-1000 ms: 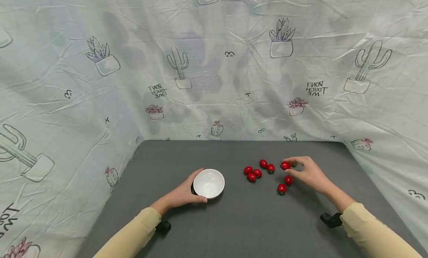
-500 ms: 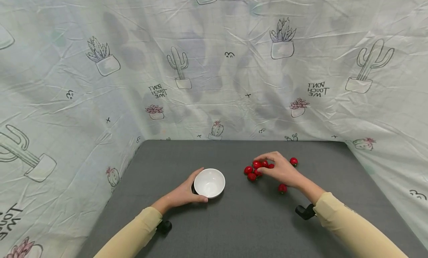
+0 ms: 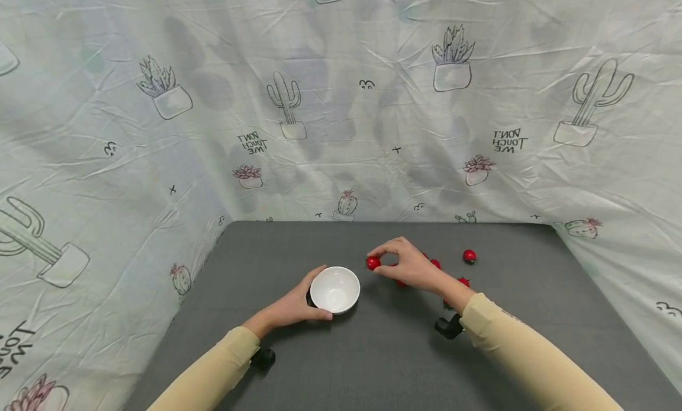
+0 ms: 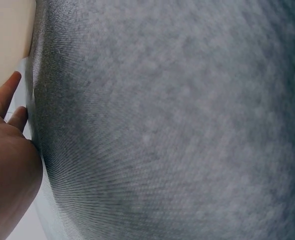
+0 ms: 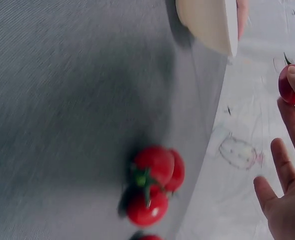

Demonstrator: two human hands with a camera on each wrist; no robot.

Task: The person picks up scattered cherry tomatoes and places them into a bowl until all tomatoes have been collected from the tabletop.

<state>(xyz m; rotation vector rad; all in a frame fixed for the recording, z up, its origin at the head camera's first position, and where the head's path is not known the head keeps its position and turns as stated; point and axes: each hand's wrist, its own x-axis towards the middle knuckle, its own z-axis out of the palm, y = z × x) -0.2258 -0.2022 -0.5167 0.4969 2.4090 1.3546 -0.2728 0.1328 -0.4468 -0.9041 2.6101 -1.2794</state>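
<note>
A small white bowl (image 3: pixel 335 290) stands on the dark table, left of the tomatoes. My left hand (image 3: pixel 290 307) holds it from the left side, thumb near the front and fingers round the back. Between thumb and fingers of my right hand (image 3: pixel 410 267) is a red cherry tomato (image 3: pixel 373 263), just right of the bowl and raised off the table. In the right wrist view the pinched cherry tomato (image 5: pixel 286 90) shows its green stem, and its other fingers are spread. Several other cherry tomatoes (image 5: pixel 155 165) lie on the table, partly hidden by my right hand in the head view.
One cherry tomato (image 3: pixel 469 256) lies apart at the back right, and another tomato (image 3: pixel 463 282) sits behind the right forearm. A patterned cloth (image 3: pixel 341 103) hangs behind and beside the grey table (image 3: pixel 341 363). Black wrist-camera mounts (image 3: pixel 449 327) hang below the sleeves.
My right hand has carried the pinched cherry tomato leftward from the right side, over the other tomatoes, to near the bowl. My left hand and the bowl have stayed in place.
</note>
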